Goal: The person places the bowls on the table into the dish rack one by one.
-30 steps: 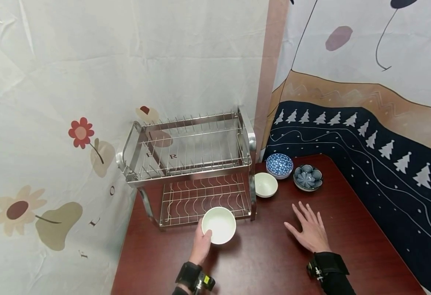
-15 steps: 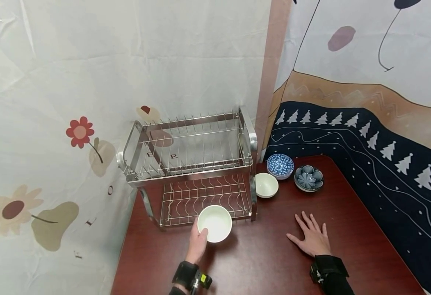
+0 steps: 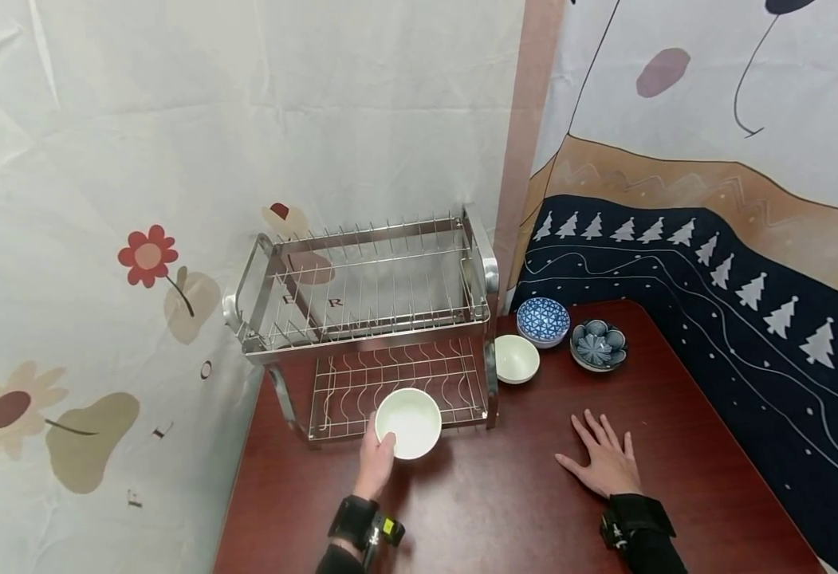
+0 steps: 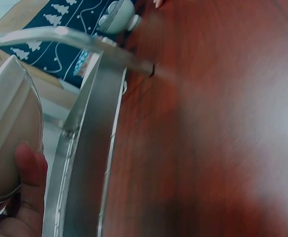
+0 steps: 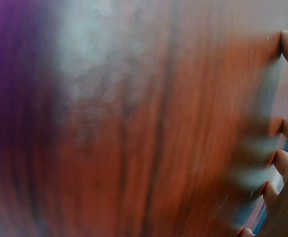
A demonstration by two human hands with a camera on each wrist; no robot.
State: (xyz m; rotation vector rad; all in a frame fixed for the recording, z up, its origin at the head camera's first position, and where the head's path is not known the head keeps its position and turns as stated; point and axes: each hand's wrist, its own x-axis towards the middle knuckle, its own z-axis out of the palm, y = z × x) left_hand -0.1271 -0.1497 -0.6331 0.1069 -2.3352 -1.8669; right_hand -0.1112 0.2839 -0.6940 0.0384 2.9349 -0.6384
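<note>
My left hand (image 3: 375, 462) grips a white bowl (image 3: 408, 424) by its left rim, thumb on the near side. The bowl is held above the table, in front of the lower tier of a two-tier metal dish rack (image 3: 368, 344). In the left wrist view the bowl (image 4: 10, 128) fills the left edge, and the thumb (image 4: 31, 170) presses its side. With fingers spread, my right hand (image 3: 608, 462) rests on the table to the right and holds nothing. Its fingertips (image 5: 287, 163) touch the wood in the right wrist view.
Beside the rack's right leg stands another white bowl (image 3: 516, 359). Behind it is a blue patterned bowl (image 3: 544, 322), and to the right a dark flower-shaped bowl (image 3: 598, 346). The reddish-brown table (image 3: 505, 494) meets printed cloth walls at the back and right.
The left hand has carried the white bowl a little to the left and toward the rack. My right hand has drawn slightly back and settled with its fingers spread.
</note>
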